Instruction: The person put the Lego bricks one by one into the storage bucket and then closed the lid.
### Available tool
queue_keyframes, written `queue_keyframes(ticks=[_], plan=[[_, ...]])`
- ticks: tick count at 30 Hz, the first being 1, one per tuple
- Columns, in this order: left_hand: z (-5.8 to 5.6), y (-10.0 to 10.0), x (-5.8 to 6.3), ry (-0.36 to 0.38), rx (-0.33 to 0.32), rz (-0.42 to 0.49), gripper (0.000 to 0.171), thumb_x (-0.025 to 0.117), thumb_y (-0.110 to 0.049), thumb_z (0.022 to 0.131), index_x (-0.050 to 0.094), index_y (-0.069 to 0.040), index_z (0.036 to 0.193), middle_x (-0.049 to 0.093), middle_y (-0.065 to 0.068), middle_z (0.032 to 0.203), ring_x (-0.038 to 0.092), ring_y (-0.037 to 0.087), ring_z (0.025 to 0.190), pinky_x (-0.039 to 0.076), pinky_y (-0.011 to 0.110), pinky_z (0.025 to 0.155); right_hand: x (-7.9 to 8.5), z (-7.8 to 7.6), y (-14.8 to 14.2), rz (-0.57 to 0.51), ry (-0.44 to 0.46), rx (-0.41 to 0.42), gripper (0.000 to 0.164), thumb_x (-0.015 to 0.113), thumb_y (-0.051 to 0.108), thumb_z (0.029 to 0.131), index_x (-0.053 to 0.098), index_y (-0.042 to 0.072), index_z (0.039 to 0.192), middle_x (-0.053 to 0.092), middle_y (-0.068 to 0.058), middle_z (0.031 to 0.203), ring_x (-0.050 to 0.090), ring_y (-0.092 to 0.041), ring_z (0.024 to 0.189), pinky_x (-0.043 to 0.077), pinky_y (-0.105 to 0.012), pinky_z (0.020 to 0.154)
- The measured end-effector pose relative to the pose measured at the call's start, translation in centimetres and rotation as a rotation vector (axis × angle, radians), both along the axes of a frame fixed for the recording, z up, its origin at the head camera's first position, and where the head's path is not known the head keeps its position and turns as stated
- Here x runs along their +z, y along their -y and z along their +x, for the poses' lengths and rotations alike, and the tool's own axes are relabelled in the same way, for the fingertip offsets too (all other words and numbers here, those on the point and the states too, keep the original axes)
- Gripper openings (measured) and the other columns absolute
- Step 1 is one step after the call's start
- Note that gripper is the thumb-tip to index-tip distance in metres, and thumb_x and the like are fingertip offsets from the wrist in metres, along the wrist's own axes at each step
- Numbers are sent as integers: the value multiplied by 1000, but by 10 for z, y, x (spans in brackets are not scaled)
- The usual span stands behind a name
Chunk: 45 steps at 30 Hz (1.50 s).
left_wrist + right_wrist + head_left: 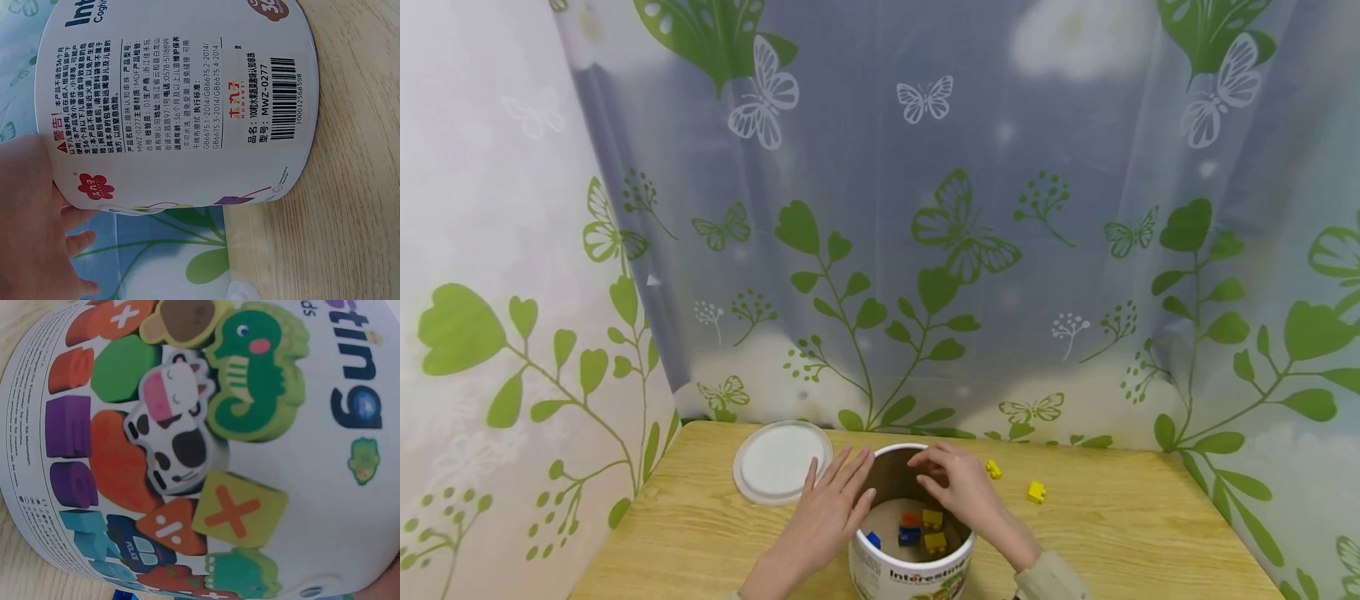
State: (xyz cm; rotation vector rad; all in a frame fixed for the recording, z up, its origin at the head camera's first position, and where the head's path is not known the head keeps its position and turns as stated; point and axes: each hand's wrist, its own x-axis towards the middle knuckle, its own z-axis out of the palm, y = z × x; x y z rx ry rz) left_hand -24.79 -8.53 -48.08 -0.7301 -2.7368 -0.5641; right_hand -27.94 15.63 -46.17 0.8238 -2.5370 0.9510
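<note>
A white round bucket [925,579] with a printed label stands at the table's front. Inside lie several toy bricks: an orange brick [911,520], a dark blue brick [909,536], a yellow brick [932,520], another yellow brick [936,543] and a blue brick [873,540] by the left wall. My left hand [829,510] rests on the left rim with its fingers straight. Over the right side of the opening, my right hand [966,486] has loosely bent fingers, thumb apart from the forefinger, with nothing visible between them. The left wrist view shows my left hand [31,219] beside the bucket [187,112].
Behind the bucket to the left lies a white round lid [782,462]. Two yellow bricks lie right of it, one nearer brick [993,469] and one farther right [1036,492]. A blue piece [125,595] shows beside the bucket's base. A patterned curtain [880,250] backs the wooden table [1112,533].
</note>
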Motion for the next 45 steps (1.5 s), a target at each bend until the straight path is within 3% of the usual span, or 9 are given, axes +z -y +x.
queue_keyframes(ticks=[4,9,23,32,36,45], plan=[[0,0,0,-12,-2,4,56,35,-43,110,40,-13,157,39,4,161,27,31,152,18,69,117,4,3,-3,-62,41,9,17,73,0,92,75,9,106,69,-5,106,72,-23,91,61,-34,76],[1,0,1,-3,1,8,54,39,-40,110,40,-13,157,39,4,161,27,31,152,17,69,117,10,6,-11,-119,-1,-24,19,74,2,91,76,13,107,70,-1,103,71,-19,89,61,-31,75],[2,-1,3,12,3,10,54,40,-39,110,40,-12,157,39,4,161,26,30,153,16,68,118,21,18,-54,-177,3,-191,25,73,0,91,76,13,112,71,2,108,70,-20,96,60,-38,83],[1,0,2,11,2,-8,57,34,-44,110,39,-13,158,38,3,162,26,30,153,17,68,118,10,27,-82,-179,-3,-227,27,75,-3,88,76,14,108,74,1,105,71,-21,93,61,-33,78],[1,0,2,23,-3,-8,58,32,-47,110,38,-14,158,37,3,162,25,29,153,16,68,118,1,32,-91,-160,63,-255,23,75,-2,88,76,12,107,74,-1,104,71,-19,91,60,-28,76],[1,0,2,16,-4,4,55,38,-41,110,40,-13,157,38,3,162,25,29,153,17,68,118,-20,41,-110,-125,226,-281,20,76,6,90,76,13,109,72,-3,105,70,-19,91,61,-36,78]])
